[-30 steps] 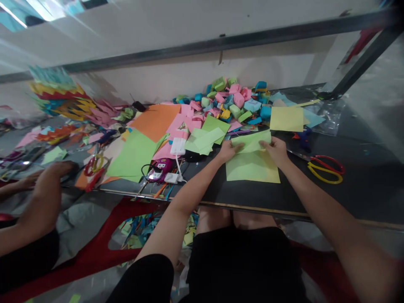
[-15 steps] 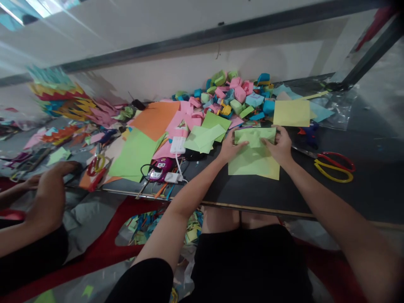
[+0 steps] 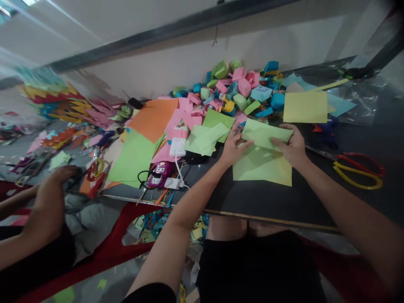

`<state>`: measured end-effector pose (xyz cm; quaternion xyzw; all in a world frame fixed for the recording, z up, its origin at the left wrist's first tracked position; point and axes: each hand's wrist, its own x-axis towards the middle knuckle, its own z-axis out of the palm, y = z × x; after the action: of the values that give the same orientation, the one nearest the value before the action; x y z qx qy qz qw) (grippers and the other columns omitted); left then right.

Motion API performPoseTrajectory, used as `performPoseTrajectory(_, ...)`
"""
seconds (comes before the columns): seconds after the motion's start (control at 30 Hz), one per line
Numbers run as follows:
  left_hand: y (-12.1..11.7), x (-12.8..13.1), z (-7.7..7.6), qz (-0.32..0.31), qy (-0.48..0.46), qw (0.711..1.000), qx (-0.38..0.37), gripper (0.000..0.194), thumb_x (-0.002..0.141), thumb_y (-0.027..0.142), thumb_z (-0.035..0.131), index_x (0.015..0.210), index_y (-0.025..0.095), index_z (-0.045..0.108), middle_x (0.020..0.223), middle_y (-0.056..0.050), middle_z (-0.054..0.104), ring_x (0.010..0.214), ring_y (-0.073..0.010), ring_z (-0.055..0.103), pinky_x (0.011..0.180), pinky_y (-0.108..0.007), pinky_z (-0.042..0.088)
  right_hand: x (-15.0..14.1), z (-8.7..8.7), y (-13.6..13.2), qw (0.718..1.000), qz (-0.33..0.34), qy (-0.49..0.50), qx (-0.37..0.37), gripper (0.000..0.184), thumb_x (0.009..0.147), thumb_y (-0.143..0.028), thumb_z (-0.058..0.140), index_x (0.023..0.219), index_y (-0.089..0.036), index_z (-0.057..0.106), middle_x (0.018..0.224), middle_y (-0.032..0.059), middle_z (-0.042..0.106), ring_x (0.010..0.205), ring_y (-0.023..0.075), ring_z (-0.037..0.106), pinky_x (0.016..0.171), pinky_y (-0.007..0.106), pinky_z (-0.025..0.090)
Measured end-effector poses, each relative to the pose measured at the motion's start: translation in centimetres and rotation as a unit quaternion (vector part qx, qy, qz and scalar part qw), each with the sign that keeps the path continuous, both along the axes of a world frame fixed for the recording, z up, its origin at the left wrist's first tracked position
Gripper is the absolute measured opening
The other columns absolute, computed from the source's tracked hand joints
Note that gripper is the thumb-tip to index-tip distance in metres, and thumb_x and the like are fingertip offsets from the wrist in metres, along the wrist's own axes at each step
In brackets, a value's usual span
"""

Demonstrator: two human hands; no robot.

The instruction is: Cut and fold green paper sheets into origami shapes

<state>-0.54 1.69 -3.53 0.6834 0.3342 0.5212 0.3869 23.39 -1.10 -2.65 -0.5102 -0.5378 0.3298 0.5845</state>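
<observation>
At front part of dark worktop [image 3: 227,195], btwn both hands: light green sheet [image 3: 267,134], raised and tilted, above a flat stack of pale green and yellow paper [image 3: 261,167]. R. hand [image 3: 294,145]: thumb on the face, fingers round behind the right-hand edge; sheet pinched, hold looks firm. L. hand [image 3: 232,145]: at left-hand edge, fingers spread, thumb extended toward the sheet; whether it grips or only touches, cannot tell.

Step in hand, as judged: handling and squaring the sheet. Recs: (1) grip both edges at approx. equal height, as left-hand end is less clearly secured; (2) pinch lightly, since thin stock will prob. dent under hard thumb pressure; (3) line up edges before pressing any crease, working from middle outward; (4) press against the worktop rather than in the air, for a straighter line; (5) mind the stack underneath, which could slip or be caught up w/ the top sheet.

Surroundings: scissors [image 3: 358,170], red and yellow handles, right of R. hand, well apart from sheet; heap of folded paper pieces [image 3: 241,90] behind, yellow sheet [image 3: 305,107] to right of heap
</observation>
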Motion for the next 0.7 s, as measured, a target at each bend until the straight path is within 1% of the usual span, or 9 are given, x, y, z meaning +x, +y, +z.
performPoseTrajectory(0.1, 0.6, -0.7, 0.3, 0.015, 0.037, 0.998, 0.044, 0.043, 0.092, 0.063, 0.067, 0.082, 0.021, 0.068, 0.144, -0.014, 0.06, 0.133, -0.0297, 0.06, 0.111, -0.049, 0.052, 0.0, 0.1, 0.1, 0.999, 0.022, 0.019, -0.019, 0.059, 0.065, -0.051, 0.092, 0.112, -0.026, 0.067, 0.101, 0.0053, 0.076, 0.09, 0.0244, 0.073, 0.075, 0.038, 0.063)
performPoseTrajectory(0.17, 1.1, -1.1, 0.6, 0.026, 0.048, 0.995, 0.088, 0.049, 0.093, 0.06, 0.067, 0.067, 0.02, 0.058, 0.133, -0.013, 0.066, 0.126, -0.0275, 0.065, 0.111, -0.05, 0.051, -0.2, 0.2, 0.1, 0.998, 0.04, 0.029, -0.049, 0.048, 0.067, -0.051, 0.09, 0.101, -0.022, 0.072, 0.096, 0.0065, 0.077, 0.086, 0.0248, 0.074, 0.075, 0.039, 0.063)
performPoseTrajectory(0.27, 1.8, -1.5, 0.8, 0.059, 0.035, 0.987, 0.145, 0.057, 0.091, 0.059, 0.07, 0.058, 0.019, 0.045, 0.125, -0.013, 0.067, 0.121, -0.0258, 0.067, 0.109, -0.048, 0.053, -0.5, 0.7, 0.1, 0.995, 0.043, 0.043, -0.076, 0.035, 0.067, -0.042, 0.091, 0.085, -0.017, 0.075, 0.09, 0.0087, 0.079, 0.082, 0.0255, 0.074, 0.077, 0.041, 0.063)
performPoseTrajectory(0.33, 2.1, -1.6, 0.6, 0.072, 0.024, 0.986, 0.149, 0.058, 0.09, 0.058, 0.073, 0.057, 0.019, 0.043, 0.121, -0.014, 0.066, 0.117, -0.0251, 0.068, 0.106, -0.046, 0.055, -0.6, 1.0, 0.0, 0.996, 0.039, 0.04, -0.076, 0.026, 0.068, -0.033, 0.091, 0.08, -0.017, 0.075, 0.089, 0.0086, 0.079, 0.082, 0.0253, 0.074, 0.077, 0.04, 0.062)
performPoseTrajectory(0.43, 2.1, -1.7, 0.1, 0.083, 0.019, 0.99, 0.114, 0.051, 0.086, 0.06, 0.076, 0.067, 0.02, 0.05, 0.117, -0.013, 0.065, 0.115, -0.0247, 0.067, 0.097, -0.041, 0.058, -0.5, 1.5, -0.2, 0.996, 0.05, 0.041, -0.069, 0.019, 0.071, -0.028, 0.089, 0.079, -0.017, 0.075, 0.086, 0.007, 0.078, 0.08, 0.0233, 0.073, 0.073, 0.037, 0.061)
performPoseTrajectory(0.5, 2.0, -1.7, -0.1, 0.066, 0.022, 0.994, 0.086, 0.048, 0.079, 0.064, 0.081, 0.088, 0.023, 0.059, 0.123, -0.012, 0.064, 0.124, -0.0261, 0.064, 0.098, -0.039, 0.057, -0.4, 1.8, -0.2, 0.994, 0.076, 0.041, -0.072, 0.022, 0.07, -0.032, 0.09, 0.077, -0.018, 0.074, 0.081, 0.006, 0.076, 0.076, 0.0219, 0.071, 0.071, 0.036, 0.06)
performPoseTrajectory(0.6, 1.6, -1.6, 0.0, 0.015, 0.021, 0.999, 0.034, 0.074, 0.065, 0.066, 0.09, 0.119, 0.026, 0.059, 0.128, -0.011, 0.065, 0.127, -0.0278, 0.063, 0.098, -0.039, 0.057, -0.2, 2.2, -0.5, 0.989, 0.122, 0.029, -0.074, 0.038, 0.061, -0.047, 0.095, 0.075, -0.019, 0.074, 0.078, 0.0054, 0.074, 0.075, 0.0221, 0.069, 0.069, 0.037, 0.06)
performPoseTrajectory(0.63, 1.3, -1.5, 0.1, 0.007, 0.019, 1.0, 0.001, 0.073, 0.066, 0.065, 0.09, 0.12, 0.025, 0.06, 0.12, -0.01, 0.069, 0.116, -0.0262, 0.068, 0.09, -0.038, 0.06, -0.1, 2.3, -0.7, 0.989, 0.131, 0.021, -0.066, 0.044, 0.059, -0.053, 0.095, 0.077, -0.019, 0.075, 0.08, 0.0054, 0.075, 0.076, 0.0227, 0.069, 0.07, 0.038, 0.06)
performPoseTrajectory(0.7, 0.6, -1.3, 0.4, 0.004, 0.042, 0.995, -0.087, 0.057, 0.072, 0.063, 0.086, 0.103, 0.02, 0.067, 0.093, -0.007, 0.073, 0.08, -0.0188, 0.071, 0.066, -0.03, 0.06, 0.1, 2.6, -1.0, 0.989, 0.145, 0.003, -0.038, 0.052, 0.056, -0.065, 0.092, 0.08, -0.022, 0.075, 0.082, 0.0045, 0.074, 0.079, 0.0235, 0.067, 0.071, 0.04, 0.059)
